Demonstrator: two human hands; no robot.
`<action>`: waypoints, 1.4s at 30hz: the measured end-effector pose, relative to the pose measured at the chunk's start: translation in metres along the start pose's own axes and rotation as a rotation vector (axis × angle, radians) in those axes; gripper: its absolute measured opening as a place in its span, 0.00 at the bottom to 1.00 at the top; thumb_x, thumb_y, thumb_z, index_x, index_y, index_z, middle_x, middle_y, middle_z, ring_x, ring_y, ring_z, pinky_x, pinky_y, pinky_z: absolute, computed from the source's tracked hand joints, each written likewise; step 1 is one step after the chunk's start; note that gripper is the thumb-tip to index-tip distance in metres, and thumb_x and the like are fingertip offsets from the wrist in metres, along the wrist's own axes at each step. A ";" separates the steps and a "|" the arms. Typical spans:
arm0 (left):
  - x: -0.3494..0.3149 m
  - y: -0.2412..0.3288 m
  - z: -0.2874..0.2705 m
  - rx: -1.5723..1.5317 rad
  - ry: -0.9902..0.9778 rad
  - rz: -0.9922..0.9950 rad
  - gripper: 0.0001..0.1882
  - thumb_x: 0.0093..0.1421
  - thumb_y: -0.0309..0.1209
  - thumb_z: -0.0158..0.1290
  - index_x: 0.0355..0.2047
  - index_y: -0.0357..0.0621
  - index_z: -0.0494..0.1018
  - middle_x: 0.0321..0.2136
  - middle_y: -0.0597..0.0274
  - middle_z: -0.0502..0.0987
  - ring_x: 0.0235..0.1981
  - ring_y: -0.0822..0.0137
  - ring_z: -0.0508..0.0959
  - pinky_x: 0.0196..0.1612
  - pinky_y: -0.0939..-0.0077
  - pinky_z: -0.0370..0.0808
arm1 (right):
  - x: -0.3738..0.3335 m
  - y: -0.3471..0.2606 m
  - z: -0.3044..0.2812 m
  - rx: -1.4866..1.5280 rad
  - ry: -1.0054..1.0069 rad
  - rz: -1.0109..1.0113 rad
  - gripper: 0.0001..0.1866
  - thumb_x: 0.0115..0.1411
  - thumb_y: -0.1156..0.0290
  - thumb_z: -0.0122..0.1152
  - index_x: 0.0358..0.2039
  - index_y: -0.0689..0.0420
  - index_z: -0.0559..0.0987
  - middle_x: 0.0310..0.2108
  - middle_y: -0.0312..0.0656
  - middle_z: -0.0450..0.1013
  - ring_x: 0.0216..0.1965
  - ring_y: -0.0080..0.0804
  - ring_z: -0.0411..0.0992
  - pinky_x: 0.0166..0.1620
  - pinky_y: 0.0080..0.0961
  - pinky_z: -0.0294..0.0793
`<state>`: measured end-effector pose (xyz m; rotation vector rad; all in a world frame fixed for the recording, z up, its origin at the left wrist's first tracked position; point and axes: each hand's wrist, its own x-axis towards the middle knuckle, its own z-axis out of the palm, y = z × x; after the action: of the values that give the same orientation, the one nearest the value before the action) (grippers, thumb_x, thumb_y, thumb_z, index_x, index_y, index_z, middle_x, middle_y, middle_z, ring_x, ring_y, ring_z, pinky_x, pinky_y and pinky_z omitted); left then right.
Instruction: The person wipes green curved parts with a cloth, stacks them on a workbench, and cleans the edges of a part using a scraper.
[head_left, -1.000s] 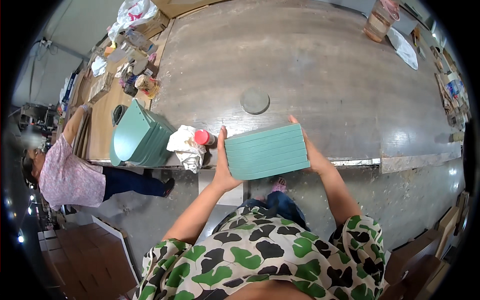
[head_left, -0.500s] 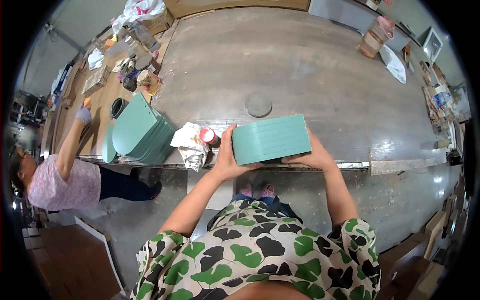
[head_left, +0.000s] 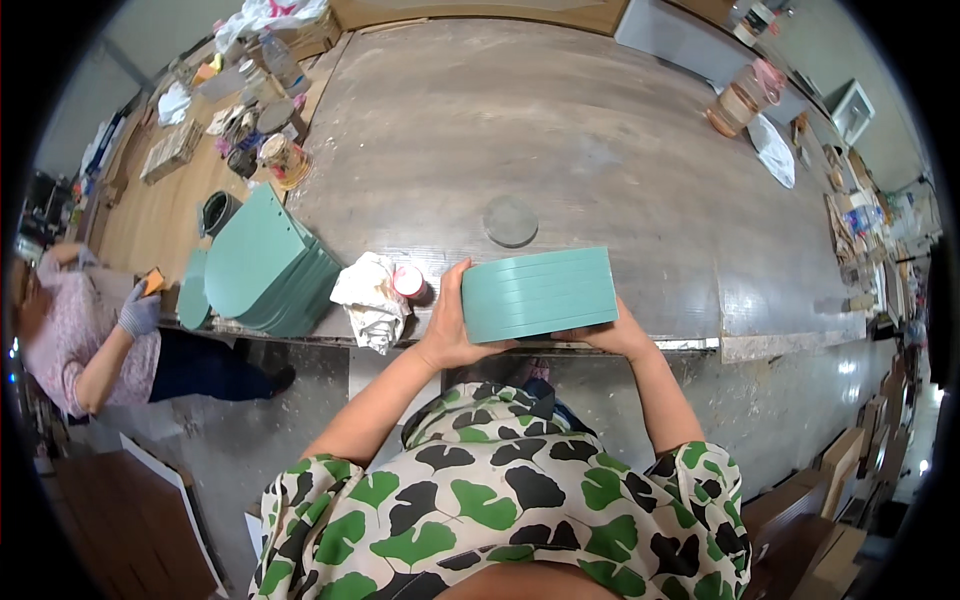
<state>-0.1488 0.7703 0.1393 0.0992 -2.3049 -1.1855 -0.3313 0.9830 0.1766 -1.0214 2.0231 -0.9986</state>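
A stack of mint-green painted boards (head_left: 540, 293) is held at the table's front edge, with the layered edges of the boards facing up. My left hand (head_left: 448, 328) wraps its left end, thumb up along the side and fingers underneath. Gripping the lower right corner is my right hand (head_left: 612, 332), its fingers partly hidden under the boards. Just beyond lies a round grey disc (head_left: 510, 221). To the left of my left hand are a small red jar with a white top (head_left: 409, 281) and a crumpled white cloth (head_left: 370, 300).
A larger stack of rounded green boards (head_left: 262, 262) stands left on the table (head_left: 450, 120). Jars and bottles (head_left: 285, 160) crowd behind it. A co-worker (head_left: 95, 330) at the far left holds an orange block (head_left: 153, 281). A pink-topped bottle (head_left: 745, 98) stands far right.
The boards have tipped slightly in my hands, so their layered edge shows more evenly. The view has shifted a little. The co-worker's gloved hand with the orange block has come back from the table.
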 end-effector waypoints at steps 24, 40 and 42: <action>0.049 0.050 -0.038 -0.699 -0.284 -1.265 0.39 0.50 0.45 0.61 0.56 0.32 0.63 0.48 0.50 0.73 0.49 0.61 0.74 0.53 0.70 0.68 | 0.016 -0.029 -0.023 0.527 -0.430 0.453 0.40 0.51 0.45 0.64 0.48 0.72 0.72 0.44 0.54 0.73 0.45 0.39 0.72 0.47 0.29 0.71; 0.099 0.039 -0.019 0.162 -0.660 -0.933 0.40 0.48 0.54 0.61 0.50 0.33 0.71 0.41 0.47 0.74 0.46 0.56 0.74 0.50 0.67 0.69 | -0.059 -0.019 0.051 1.091 0.216 0.405 0.31 0.51 0.55 0.67 0.45 0.70 0.75 0.41 0.49 0.75 0.43 0.32 0.73 0.46 0.25 0.70; 0.108 0.054 -0.020 0.502 -0.736 -0.697 0.37 0.52 0.60 0.54 0.48 0.39 0.74 0.34 0.48 0.74 0.43 0.55 0.73 0.48 0.67 0.69 | -0.060 -0.018 0.057 1.121 0.270 0.389 0.31 0.51 0.55 0.67 0.45 0.70 0.75 0.41 0.49 0.75 0.43 0.32 0.73 0.47 0.25 0.70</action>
<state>-0.2215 0.7563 0.2364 0.8274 -3.3523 -0.9963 -0.2502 1.0079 0.1764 0.1023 1.3521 -1.7571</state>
